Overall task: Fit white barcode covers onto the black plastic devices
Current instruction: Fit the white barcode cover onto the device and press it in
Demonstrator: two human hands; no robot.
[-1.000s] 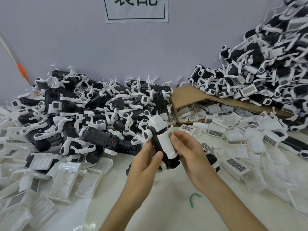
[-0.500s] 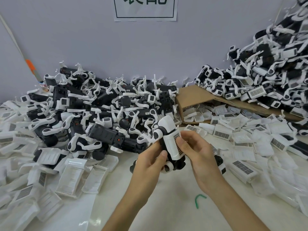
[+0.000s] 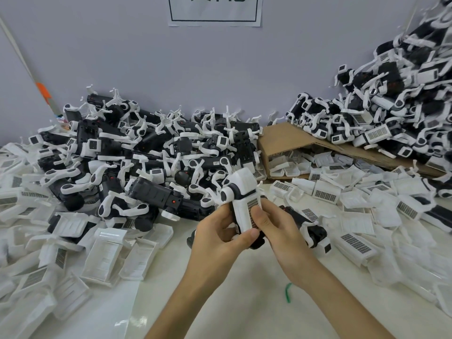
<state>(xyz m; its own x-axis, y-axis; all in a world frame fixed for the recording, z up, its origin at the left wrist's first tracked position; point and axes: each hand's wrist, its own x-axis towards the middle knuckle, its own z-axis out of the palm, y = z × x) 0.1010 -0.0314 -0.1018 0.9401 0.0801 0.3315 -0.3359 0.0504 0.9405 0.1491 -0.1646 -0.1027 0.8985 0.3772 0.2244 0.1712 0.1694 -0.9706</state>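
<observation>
Seating is the step in hand: the left hand (image 3: 220, 241) and right hand (image 3: 277, 227) both grip a black device (image 3: 257, 242) in front of the cardboard box (image 3: 291, 143), thumbs pressing its white barcode cover (image 3: 245, 211), which likely needs one firm squeeze home.

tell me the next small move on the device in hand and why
Probably press the white barcode cover flat onto the black device with both thumbs. It already lies along the body, the right hand pinches its barcode side, the left hand grips the lower end, and whether its edges have clipped cannot be told.
</observation>
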